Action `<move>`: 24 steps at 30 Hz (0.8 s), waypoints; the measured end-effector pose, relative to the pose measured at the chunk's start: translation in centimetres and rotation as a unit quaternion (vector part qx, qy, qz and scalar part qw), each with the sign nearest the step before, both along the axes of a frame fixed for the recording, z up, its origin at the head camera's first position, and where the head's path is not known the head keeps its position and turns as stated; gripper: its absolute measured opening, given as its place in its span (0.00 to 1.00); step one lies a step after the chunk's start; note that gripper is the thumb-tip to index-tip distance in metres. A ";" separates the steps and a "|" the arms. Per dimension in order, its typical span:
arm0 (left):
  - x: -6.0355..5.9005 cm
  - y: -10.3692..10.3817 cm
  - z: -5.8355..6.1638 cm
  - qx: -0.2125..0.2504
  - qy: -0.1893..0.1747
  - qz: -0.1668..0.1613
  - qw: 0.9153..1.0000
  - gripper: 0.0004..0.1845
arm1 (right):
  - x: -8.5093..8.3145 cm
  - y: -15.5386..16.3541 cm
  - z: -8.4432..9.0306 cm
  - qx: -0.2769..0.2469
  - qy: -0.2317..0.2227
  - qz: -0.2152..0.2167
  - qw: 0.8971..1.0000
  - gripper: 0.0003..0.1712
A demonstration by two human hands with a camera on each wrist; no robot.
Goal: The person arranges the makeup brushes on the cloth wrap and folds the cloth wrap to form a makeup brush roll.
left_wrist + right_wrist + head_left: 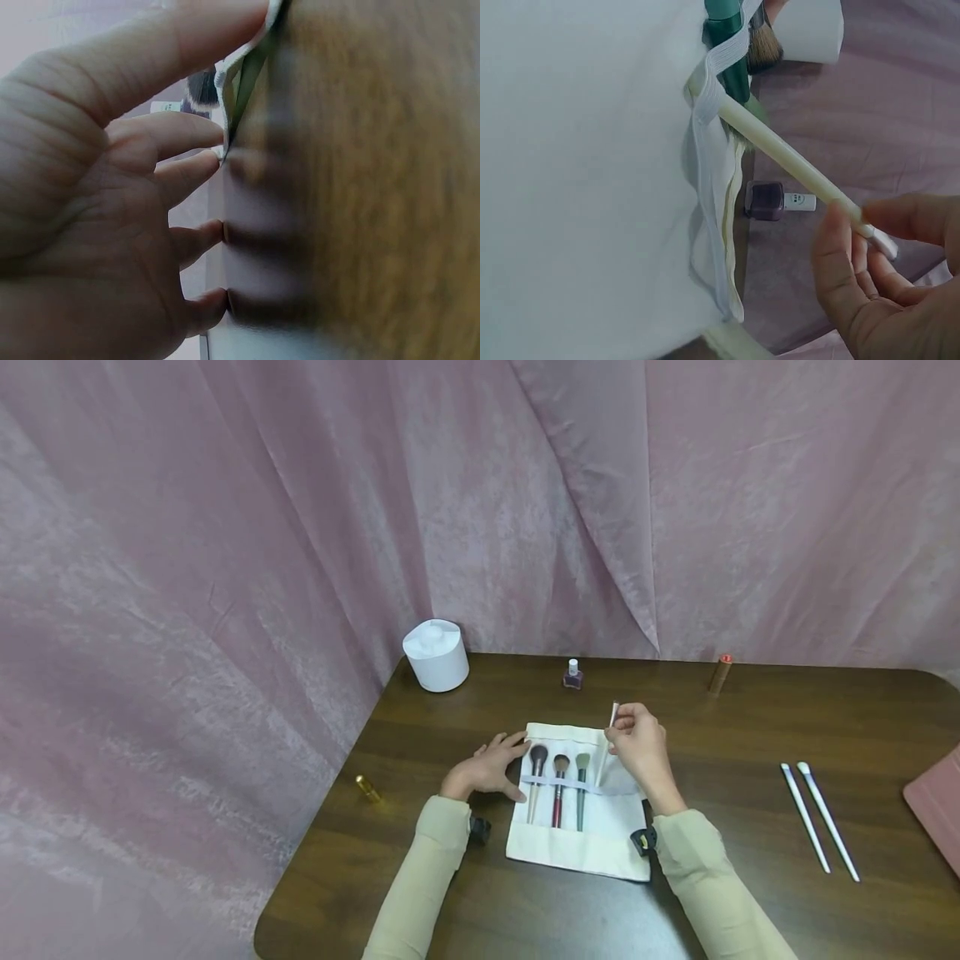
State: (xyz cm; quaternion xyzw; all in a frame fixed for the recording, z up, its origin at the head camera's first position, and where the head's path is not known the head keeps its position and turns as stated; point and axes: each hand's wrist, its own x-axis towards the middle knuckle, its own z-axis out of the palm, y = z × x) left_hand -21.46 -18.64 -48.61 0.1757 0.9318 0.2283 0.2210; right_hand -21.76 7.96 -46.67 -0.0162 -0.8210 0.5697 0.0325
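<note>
A white cloth brush roll point(618, 835) lies spread on the table, with an elastic band point(705, 150) across it. My right hand point(641, 749) pinches a cream-handled makeup brush point(787, 160) near its ferrule; the handle's lower end passes under the band. Left of it, the band holds a dark-bristled brush point(537, 762), a red-handled brush point(557, 806) and a green brush point(581, 793). With fingers spread, my left hand point(489, 768) rests at the roll's left edge. In the left wrist view its thumb touches the cloth rim and its fingertips meet the table.
Two white brushes point(828, 822) lie right of the roll, near a pink case point(941, 810). Toward the back stand a white tissue holder point(437, 658), a nail polish bottle point(573, 678) and a brown tube point(720, 675). A gold tube point(367, 788) lies at left.
</note>
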 end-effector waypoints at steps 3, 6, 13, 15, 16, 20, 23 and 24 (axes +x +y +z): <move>-0.1 0.0 0.1 -0.003 0.000 0.001 1.000 0.53 | -0.2 0.0 0.1 0.029 -0.008 0.009 1.000 0.19; 0.0 0.1 0.2 -0.006 -0.001 0.001 1.000 0.53 | -0.3 0.0 -0.1 0.056 -0.016 0.015 0.998 0.18; 0.0 0.1 0.0 -0.008 0.002 -0.001 1.000 0.53 | -0.3 0.1 -0.4 0.077 -0.039 0.040 0.995 0.19; 0.0 0.0 -0.1 -0.007 0.004 -0.003 1.000 0.53 | -0.2 0.1 -0.4 0.077 -0.043 0.047 0.995 0.19; 0.0 -0.1 -0.1 -0.006 0.004 -0.004 1.000 0.53 | -0.2 0.1 -0.4 0.075 -0.047 0.051 0.995 0.20; 0.0 -0.2 -0.2 -0.001 0.003 -0.005 1.000 0.53 | 0.0 -0.1 -0.6 0.070 -0.068 0.052 0.994 0.19; 0.0 -0.2 -0.2 0.004 0.001 -0.002 1.000 0.53 | 0.1 -0.1 -0.7 0.075 -0.089 0.048 0.992 0.17; 0.0 -0.1 -0.2 0.005 0.001 -0.001 1.000 0.53 | 0.2 -0.2 -0.7 0.077 -0.093 0.047 0.992 0.16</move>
